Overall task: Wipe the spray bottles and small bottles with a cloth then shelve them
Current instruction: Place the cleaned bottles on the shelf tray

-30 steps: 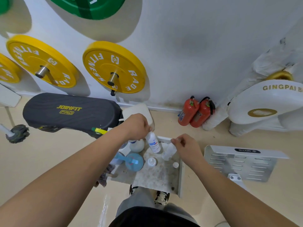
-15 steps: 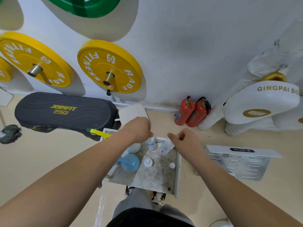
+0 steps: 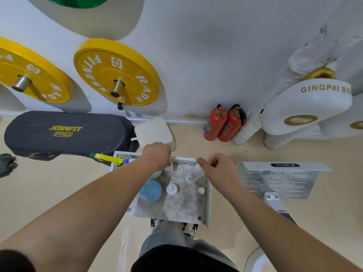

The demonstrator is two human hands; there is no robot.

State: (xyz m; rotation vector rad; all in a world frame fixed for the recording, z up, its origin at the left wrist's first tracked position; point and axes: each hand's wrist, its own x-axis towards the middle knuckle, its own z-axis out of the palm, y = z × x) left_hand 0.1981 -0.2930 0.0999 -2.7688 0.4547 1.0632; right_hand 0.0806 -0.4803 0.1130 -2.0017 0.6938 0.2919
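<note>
In the head view I look straight down at a white shelf tray [image 3: 208,203] lying on the floor by the wall. My left hand [image 3: 157,156] is over the tray's back edge. Its fingers are curled down round the top of a small white bottle [image 3: 169,169], which stands upright close to the back wall. My right hand [image 3: 218,167] is at the back right corner, thumb stuck out to the left and the other fingers curled in. A clear small bottle [image 3: 194,172] leans tilted just under that thumb. I cannot tell whether my fingers have hold of it or only touch it.

Nearer me in the tray, a blue bottle [image 3: 150,190] sits on the left. A white-capped bottle [image 3: 172,189] stands just right of it, and a tiny white bottle [image 3: 201,190] stands near the right wall. A round white bottle [image 3: 155,174] shows partly below my left wrist. The tray's bottom is dusty and stained. A yellow spray trigger [image 3: 107,159] pokes out at the far left corner.

Beyond the tray are a black JOINFIT pad [image 3: 66,132] and a white foam block [image 3: 153,132]. Two red fire extinguishers [image 3: 224,123] stand against the wall, and yellow weight plates [image 3: 115,72] hang on wall pegs. A slotted metal panel [image 3: 275,179] lies on the floor to the right of the tray.
</note>
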